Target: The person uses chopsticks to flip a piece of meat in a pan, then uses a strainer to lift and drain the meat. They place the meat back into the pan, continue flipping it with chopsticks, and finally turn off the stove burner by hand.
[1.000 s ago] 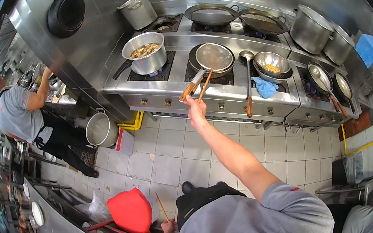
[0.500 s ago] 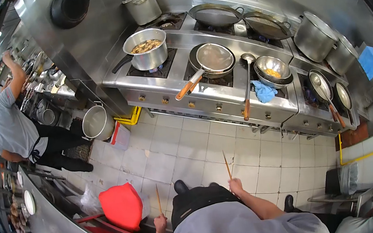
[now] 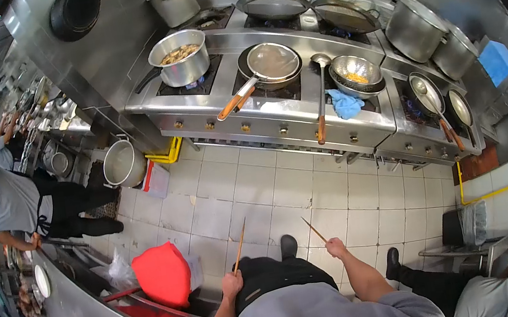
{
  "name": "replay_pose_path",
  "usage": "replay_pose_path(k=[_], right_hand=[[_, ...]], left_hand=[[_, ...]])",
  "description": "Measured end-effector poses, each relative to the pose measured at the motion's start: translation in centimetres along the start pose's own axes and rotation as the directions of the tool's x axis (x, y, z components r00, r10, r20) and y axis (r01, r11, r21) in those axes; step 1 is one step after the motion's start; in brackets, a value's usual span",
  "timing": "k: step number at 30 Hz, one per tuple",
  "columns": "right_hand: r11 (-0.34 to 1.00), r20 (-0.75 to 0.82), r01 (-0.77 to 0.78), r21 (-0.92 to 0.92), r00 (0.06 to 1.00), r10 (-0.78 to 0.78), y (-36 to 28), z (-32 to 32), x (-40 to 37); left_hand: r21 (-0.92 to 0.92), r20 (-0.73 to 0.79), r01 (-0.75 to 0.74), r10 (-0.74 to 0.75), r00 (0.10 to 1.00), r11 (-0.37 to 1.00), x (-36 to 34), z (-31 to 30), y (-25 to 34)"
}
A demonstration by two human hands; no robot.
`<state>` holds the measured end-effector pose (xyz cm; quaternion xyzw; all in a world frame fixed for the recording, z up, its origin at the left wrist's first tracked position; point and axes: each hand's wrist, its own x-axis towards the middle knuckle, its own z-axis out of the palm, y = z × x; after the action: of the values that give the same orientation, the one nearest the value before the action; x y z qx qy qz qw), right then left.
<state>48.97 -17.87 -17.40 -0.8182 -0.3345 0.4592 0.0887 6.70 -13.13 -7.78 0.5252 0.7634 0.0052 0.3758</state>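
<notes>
Left hand: the left hand (image 3: 232,285) is fisted round the left chopstick (image 3: 239,248), low by the waist; the stick slants up and a bit right over the tiles.
Right hand: the right hand (image 3: 336,248) is closed on the right chopstick (image 3: 315,230), tip pointing up and left. One stick in each fist, tips well apart.
Arms: both elbows bent and tucked in, forearms angled out in front of the apron, the right hand a touch further forward than the left.
Floor: pale tiled floor (image 3: 283,186) under both sticks, an open stretch between the person and the stove (image 3: 275,120).
Stove: a steel range, well apart from the hands. On it a pot (image 3: 179,59) with food, beside that a pan (image 3: 270,63) with an orange handle, then a ladle (image 3: 321,95), a bowl (image 3: 355,74) and a blue cloth (image 3: 344,105).
Room: a red bundle (image 3: 161,274) just left of the left hand, a big pot (image 3: 121,164) on the floor by the stove corner, a co-worker (image 3: 9,197) at the far left, one arm raised.
Hard to see: the finger grip on each stick is too small to read. The right shoe is tucked out of view below the body.
</notes>
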Motion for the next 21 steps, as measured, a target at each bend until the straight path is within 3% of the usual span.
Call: replay_pose_path(k=[2, 4, 5, 7, 9, 11, 13, 14, 17, 19, 21], right_hand=[[0.996, -0.003, 0.042, 0.079, 0.999, -0.042, -2.7, 0.2, -0.1], [0.983, -0.079, 0.183, -0.021, 0.980, -0.184, -4.8, 0.7, -0.9], [0.983, -0.094, 0.183, -0.016, 0.978, -0.184, -5.4, 1.2, -1.7], [0.986, -0.117, 0.149, -0.071, 0.981, -0.156, -6.6, 2.1, -3.2], [0.988, -0.136, 0.137, -0.078, 0.980, -0.146, -6.9, 4.0, -4.7], [0.938, -0.112, 0.217, -0.269, 0.961, -0.254, -5.5, 6.3, -5.5], [0.960, -0.061, 0.143, -0.239, 0.985, -0.161, -5.1, 7.8, -6.6], [0.973, 0.001, 0.069, -0.219, 0.997, -0.071, -4.9, 8.1, -7.1], [0.986, 0.040, 0.012, -0.168, 0.999, -0.005, -5.0, 8.8, -8.2], [0.985, 0.046, 0.021, -0.171, 0.999, -0.013, -5.6, 8.8, -8.7], [0.986, 0.124, 0.025, -0.167, 0.992, -0.004, -6.2, 8.7, -8.4]], left_hand=[[0.031, 0.020, -0.030, 0.029, 0.999, 0.999, 1.3, 0.1, -1.5], [0.052, 0.073, -0.120, 0.116, 0.991, 0.991, 3.3, 0.6, -4.2], [0.052, 0.073, -0.136, 0.132, 0.989, 0.989, 3.6, 0.6, -5.6], [-0.053, -0.076, -0.174, 0.170, 0.983, 0.983, 3.3, -1.2, -6.5], [-0.108, -0.039, -0.124, 0.121, 0.992, 0.986, 2.6, -3.8, -7.4], [-0.095, -0.129, -0.056, 0.044, 0.991, 0.994, 2.2, -5.5, -10.6], [-0.096, -0.160, 0.007, -0.022, 0.987, 0.995, 1.1, -7.9, -13.3], [-0.054, -0.237, 0.028, -0.040, 0.971, 0.998, 0.5, -8.5, -15.2], [0.125, -0.409, 0.147, -0.084, 0.909, 0.981, -2.1, -11.7, -18.2], [0.199, -0.432, 0.138, -0.040, 0.901, 0.970, -4.1, -14.2, -20.1], [0.314, -0.507, 0.246, -0.057, 0.860, 0.917, -6.0, -16.3, -20.7]])
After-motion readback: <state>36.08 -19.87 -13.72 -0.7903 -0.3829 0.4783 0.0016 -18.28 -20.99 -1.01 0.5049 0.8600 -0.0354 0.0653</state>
